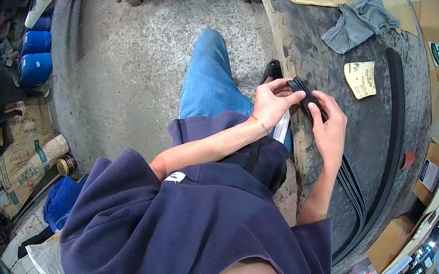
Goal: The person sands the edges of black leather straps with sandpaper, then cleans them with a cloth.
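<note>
Here at the near edge of the worktable (291, 52), the left hand (274, 104) has the ends of the black strips (356, 193) pinched between thumb and fingers, right up at the tip. That's a small grip on several separate pieces; if the thumb eases off unevenly, one could slide out of line and the ends would fan apart. Just beside it, the right hand (332, 123) has thumb and fingertips closed round the same bundle, and a squeeze off-centre there could twist the stack or make the pieces ride over each other. The strips run on under the right forearm — so a dropped elbow might pin them, or a quick pull snag them. Past that come the grey cloth (356, 25) and the yellow paper (360, 79), both loose and light, easily swept along if the bundle swings wide. Farther right, the strips bend round close to a long black band (397, 104), and I can't tell whether the two are joined; a sharp tug could make that curve spring or drag the band, perhaps knocking the little red piece (408, 159) touching its outer side.
</note>
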The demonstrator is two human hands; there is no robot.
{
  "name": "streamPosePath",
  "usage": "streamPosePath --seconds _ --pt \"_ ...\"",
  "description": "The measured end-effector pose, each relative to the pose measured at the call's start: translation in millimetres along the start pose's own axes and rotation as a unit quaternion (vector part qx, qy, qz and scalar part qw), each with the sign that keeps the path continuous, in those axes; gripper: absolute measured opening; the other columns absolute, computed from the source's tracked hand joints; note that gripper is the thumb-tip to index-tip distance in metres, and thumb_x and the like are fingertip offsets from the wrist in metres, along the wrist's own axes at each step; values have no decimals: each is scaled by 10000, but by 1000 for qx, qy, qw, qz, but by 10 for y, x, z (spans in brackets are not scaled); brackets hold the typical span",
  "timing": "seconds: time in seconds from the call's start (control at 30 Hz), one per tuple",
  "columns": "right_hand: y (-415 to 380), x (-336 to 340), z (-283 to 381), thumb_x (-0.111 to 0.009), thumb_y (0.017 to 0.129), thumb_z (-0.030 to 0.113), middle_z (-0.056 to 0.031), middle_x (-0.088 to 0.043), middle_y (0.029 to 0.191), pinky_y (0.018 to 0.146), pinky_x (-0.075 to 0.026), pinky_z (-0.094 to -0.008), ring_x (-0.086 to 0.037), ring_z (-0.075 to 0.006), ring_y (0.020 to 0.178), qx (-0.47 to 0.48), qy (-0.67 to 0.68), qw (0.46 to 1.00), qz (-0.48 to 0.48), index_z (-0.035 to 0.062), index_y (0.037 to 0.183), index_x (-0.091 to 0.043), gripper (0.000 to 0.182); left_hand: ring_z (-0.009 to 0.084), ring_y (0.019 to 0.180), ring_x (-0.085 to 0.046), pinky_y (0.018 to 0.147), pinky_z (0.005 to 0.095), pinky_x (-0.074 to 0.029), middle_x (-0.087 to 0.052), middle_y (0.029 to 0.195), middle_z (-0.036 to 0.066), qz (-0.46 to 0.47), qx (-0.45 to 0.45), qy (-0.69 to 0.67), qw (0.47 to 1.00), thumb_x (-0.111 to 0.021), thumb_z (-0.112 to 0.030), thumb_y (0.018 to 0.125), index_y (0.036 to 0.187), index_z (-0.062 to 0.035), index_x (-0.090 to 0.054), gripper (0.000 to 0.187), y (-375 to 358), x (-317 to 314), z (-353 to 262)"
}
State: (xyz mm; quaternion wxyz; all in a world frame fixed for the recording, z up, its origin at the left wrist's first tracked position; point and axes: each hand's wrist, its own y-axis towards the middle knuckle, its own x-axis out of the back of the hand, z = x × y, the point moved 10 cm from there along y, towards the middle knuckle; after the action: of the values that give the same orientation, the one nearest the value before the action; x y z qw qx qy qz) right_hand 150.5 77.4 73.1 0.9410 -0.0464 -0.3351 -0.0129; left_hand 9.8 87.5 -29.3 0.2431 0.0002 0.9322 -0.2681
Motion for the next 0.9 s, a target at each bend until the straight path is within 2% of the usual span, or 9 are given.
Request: streamPosePath --seconds 0.13,0.23,0.33,0.37,0.5,0.67,0.73,0.87,0.9 --pt "108 -11 92 -652 927 12 -163 -704 1084 857 -557 -350 -720 -295 984 36 63 997 28 -4 1135 -671 209 90 936 -674 849 263 -555 -749 1065 65 6 -11 25 1000 -794 -19 873 1177 54 -712 324 24 24 21" --pt "124 -39 196 -646 913 -4 -162 -692 1085 824 -563 -383 -714 -330 953 89 -24 994 50 9 1077 -666 166 70 910 -663 827 252 -550 -749 1047 43 12 -25 47 998 -787 -41 889 1186 40 -716 317 11 -3 37" --pt "62 -55 419 -662 900 9 -140 -687 1060 788 -558 -449 -690 -365 941 153 -158 975 -9 11 1002 -653 103 59 879 -656 798 242 -544 -750 1021 26 13 -47 79 996 -777 -68 908 1197 26 -719 309 16 3 16" --pt "55 -61 413 -662 900 9 -140 -687 1060 788 -558 -449 -690 -365 941 153 -157 976 -8 11 1002 -653 103 56 863 -654 784 238 -542 -750 1006 20 13 -57 113 992 -771 -80 917 1202 20 -720 306 10 2 6" --pt "45 -83 376 -684 897 33 -147 -686 1061 793 -563 -448 -691 -366 940 166 -170 971 -30 11 1008 -660 116 53 842 -650 770 234 -538 -749 969 14 0 -61 109 992 -760 -95 931 1197 8 -723 288 -6 14 19" --pt "7 -63 386 -691 892 34 -156 -681 1067 795 -566 -447 -689 -372 938 171 -171 968 -70 17 1029 -675 140 62 856 -664 781 236 -543 -752 973 36 0 -58 116 992 -759 -97 933 1165 45 -713 276 -1 6 23" --pt "-54 -60 478 -692 888 27 -147 -683 1083 796 -566 -445 -691 -364 945 215 -212 949 -88 23 1061 -691 173 65 861 -667 784 237 -545 -753 978 42 1 -59 113 992 -760 -98 932 1150 54 -711 270 4 -1 15" --pt "-78 -56 541 -692 885 14 -142 -701 1098 792 -572 -436 -701 -362 924 233 -244 940 -55 3 1079 -699 195 70 865 -670 789 240 -548 -754 984 49 0 -65 107 992 -761 -104 932 1114 63 -710 253 0 -4 26" --pt "-38 -25 452 -694 884 10 -147 -712 1088 791 -576 -423 -709 -357 913 195 -193 961 -42 -7 1085 -702 202 70 865 -670 789 240 -548 -754 984 49 1 -65 107 992 -761 -104 932 1114 63 -710 253 2 -14 27"
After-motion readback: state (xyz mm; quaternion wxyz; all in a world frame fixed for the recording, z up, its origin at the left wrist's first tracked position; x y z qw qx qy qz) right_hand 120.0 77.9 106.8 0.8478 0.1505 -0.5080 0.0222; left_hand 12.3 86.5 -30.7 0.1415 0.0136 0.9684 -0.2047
